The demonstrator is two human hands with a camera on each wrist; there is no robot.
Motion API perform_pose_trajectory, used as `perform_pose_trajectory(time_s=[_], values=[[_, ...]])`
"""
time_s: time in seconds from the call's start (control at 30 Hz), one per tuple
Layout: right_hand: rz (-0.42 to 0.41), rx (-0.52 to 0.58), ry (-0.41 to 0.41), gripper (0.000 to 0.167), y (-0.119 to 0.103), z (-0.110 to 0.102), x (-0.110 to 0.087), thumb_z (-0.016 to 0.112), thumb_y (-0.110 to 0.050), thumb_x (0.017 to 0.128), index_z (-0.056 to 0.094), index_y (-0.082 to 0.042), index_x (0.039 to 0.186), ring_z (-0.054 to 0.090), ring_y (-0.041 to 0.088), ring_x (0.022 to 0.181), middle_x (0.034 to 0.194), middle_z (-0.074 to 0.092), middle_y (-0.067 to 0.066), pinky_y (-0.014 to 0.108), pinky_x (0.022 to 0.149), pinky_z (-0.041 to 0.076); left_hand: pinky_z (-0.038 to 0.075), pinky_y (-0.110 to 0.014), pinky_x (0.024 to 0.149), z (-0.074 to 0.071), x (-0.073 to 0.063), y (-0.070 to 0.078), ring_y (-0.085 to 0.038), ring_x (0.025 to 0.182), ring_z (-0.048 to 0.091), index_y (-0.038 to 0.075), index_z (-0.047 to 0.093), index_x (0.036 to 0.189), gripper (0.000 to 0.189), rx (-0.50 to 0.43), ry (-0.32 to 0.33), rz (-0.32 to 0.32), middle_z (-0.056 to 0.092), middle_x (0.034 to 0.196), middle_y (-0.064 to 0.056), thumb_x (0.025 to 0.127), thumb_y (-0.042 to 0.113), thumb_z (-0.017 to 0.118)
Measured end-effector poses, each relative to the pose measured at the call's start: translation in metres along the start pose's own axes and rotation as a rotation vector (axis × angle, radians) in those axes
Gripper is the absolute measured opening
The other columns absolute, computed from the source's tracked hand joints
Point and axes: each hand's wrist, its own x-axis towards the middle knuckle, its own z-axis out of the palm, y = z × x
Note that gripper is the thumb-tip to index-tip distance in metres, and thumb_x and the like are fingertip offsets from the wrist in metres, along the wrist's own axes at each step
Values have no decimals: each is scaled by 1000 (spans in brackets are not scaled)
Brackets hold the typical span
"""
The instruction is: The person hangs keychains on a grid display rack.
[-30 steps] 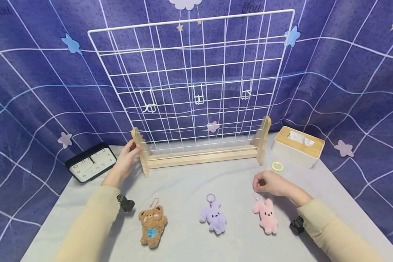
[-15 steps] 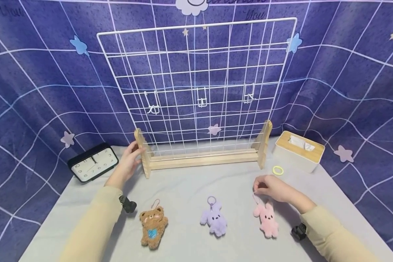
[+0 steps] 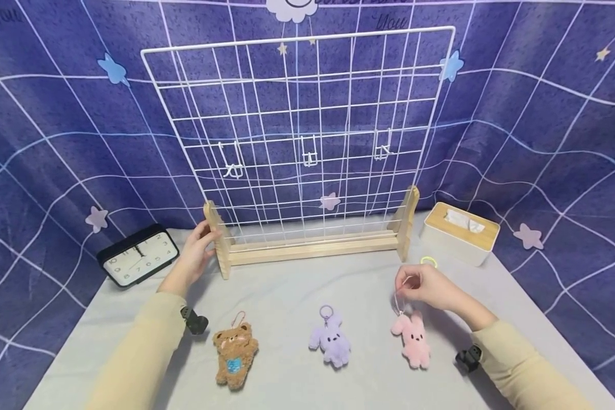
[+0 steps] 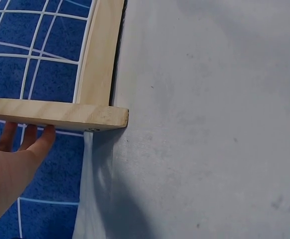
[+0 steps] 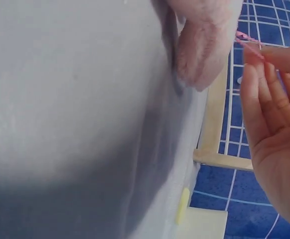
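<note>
At the wooden stand (image 3: 312, 250), my left hand (image 3: 193, 253) grips the left upright (image 4: 60, 113); several fingertips lie against its outer face. The stand carries a white wire grid (image 3: 297, 114) with three small hooks at mid-height. My right hand (image 3: 424, 283) pinches the pink cord (image 5: 249, 46) of a pink bunny plush keychain (image 3: 416, 341) between thumb and fingers. The cord runs taut up from the bunny, whose body is low over the table. Left of it lie a purple bunny plush keychain (image 3: 333, 344) and a brown bear plush keychain (image 3: 234, 359).
A black-framed clock (image 3: 139, 256) stands at the table's left edge, beside my left forearm. At the back right is a tissue box (image 3: 456, 239), with a yellow ring (image 3: 429, 261) partly behind my right hand. A blue patterned curtain (image 3: 533, 159) encloses the table (image 3: 282, 307).
My right hand has risen slightly, drawing the pink cord up and straight from the bunny. The left hand stays on the stand. The head view has shifted a little.
</note>
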Motion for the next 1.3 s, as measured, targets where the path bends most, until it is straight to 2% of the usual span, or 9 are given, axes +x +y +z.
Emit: perform_pose_trajectory(time_s=[0.13,0.43,0.6,0.7,0.83,0.97,1.13,1.3], values=[[-30,65,21,22,-2,-1,1,68,18,80,67,-2,89,69,16,76,84,70,9,27,70,59,31,-54,116,-1,0,-1,-19,131,40,15,44,146,42,1,-5,-5,44,137,-2,106,6,51],[-46,88,105,17,-17,-7,11,72,9,87,67,-6,91,65,13,75,85,68,10,25,67,56,27,-56,118,-6,0,0,-26,139,33,13,38,152,48,-17,-17,-13,36,149,-11,106,6,49],[-56,105,133,15,-29,-11,19,71,9,88,66,-4,92,65,14,76,88,68,12,25,68,56,37,-49,111,-6,-1,0,-22,132,39,18,44,146,42,-9,-12,-4,43,139,-4,106,7,50],[-65,121,144,14,-35,-14,23,70,11,89,65,-1,93,66,13,77,88,69,9,24,68,56,39,-47,109,-4,-2,1,-21,130,40,18,45,144,40,-16,-18,-7,44,134,-2,106,7,50],[-80,137,152,12,-39,-20,30,70,12,89,64,3,94,67,13,78,88,69,12,25,69,57,31,-54,115,1,-6,8,-23,134,37,10,38,151,46,-25,-32,-21,40,142,-10,106,7,49],[-86,147,159,11,-45,-27,39,68,14,89,63,6,94,67,14,75,86,69,14,24,65,57,22,-59,118,7,-11,20,-27,141,30,2,27,157,56,-13,-61,-46,29,154,-18,106,7,50],[-97,160,186,11,-56,-38,50,69,14,89,62,8,95,66,16,73,83,69,13,21,61,54,20,-61,119,8,-15,31,-34,147,20,0,16,160,63,20,-103,-68,19,162,-22,107,8,49],[-129,146,186,10,-66,-48,63,68,14,90,62,10,97,68,15,75,83,68,18,22,65,55,20,-61,119,5,-18,32,-38,150,16,-1,12,161,65,32,-112,-76,13,165,-24,107,7,48]])
